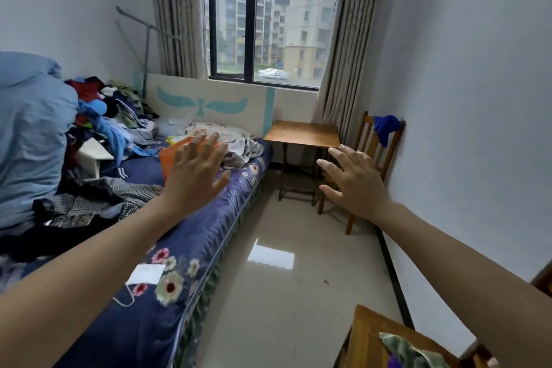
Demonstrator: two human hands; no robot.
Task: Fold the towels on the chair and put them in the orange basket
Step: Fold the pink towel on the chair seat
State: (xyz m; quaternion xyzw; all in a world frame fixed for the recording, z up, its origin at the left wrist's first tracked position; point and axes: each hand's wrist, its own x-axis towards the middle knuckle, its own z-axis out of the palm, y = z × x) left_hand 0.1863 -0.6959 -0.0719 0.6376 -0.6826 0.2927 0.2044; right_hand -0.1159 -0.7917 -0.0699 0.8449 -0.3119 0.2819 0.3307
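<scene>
Both my arms reach forward into the room. My left hand [195, 170] is spread flat, empty, in front of the orange basket [168, 158], which stands on the bed and is partly hidden behind the fingers. My right hand [354, 181] is also spread and empty, in front of a wooden chair [369, 140] by the right wall. A blue cloth [385, 125] hangs over that chair's back. At the bottom right, a second wooden chair [369, 334] carries a green patterned towel [413, 352].
The bed [167, 266] with a blue flowered sheet fills the left side, heaped with clothes [113, 116] and a pale blue quilt [30, 134]. A small wooden table [301, 133] stands under the window. Glossy tiled floor [286, 263] runs between bed and right wall.
</scene>
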